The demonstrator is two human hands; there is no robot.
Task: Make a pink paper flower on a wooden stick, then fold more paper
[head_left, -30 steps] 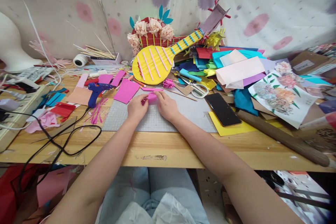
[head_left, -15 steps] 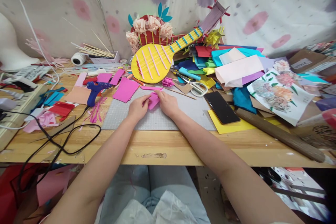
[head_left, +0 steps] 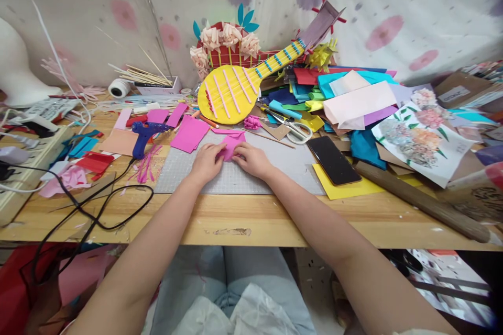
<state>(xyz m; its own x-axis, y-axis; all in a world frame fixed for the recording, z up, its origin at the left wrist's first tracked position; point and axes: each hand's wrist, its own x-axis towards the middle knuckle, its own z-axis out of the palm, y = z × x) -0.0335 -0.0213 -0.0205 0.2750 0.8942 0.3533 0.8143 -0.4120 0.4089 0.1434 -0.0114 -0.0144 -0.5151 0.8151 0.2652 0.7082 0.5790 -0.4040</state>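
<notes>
Between my hands is a small piece of magenta paper [head_left: 232, 145], just above or on the grey cutting mat [head_left: 291, 170]. My left hand [head_left: 208, 161] pinches its left edge between thumb and fingers. At its lower right edge, the bent fingers of my right hand [head_left: 251, 160] grip the paper. A stack of magenta paper squares [head_left: 190, 134] lies to the left of my left hand. Beyond the paper sits a crumpled magenta paper flower [head_left: 252, 122], with scissors [head_left: 299, 133] and a thin wooden stick [head_left: 275, 140] to its right.
A blue glue gun [head_left: 142, 138] with a looping black cord lies at left, near a power strip [head_left: 35, 172]. A yellow paper lute [head_left: 228, 95] leans at the back. On the right are a phone [head_left: 333, 160], coloured paper [head_left: 361, 102] and a wooden rod [head_left: 420, 201].
My right hand has slid from the paper's upper right down to its lower right edge. More of the magenta paper's face shows now. My left hand keeps its pinch.
</notes>
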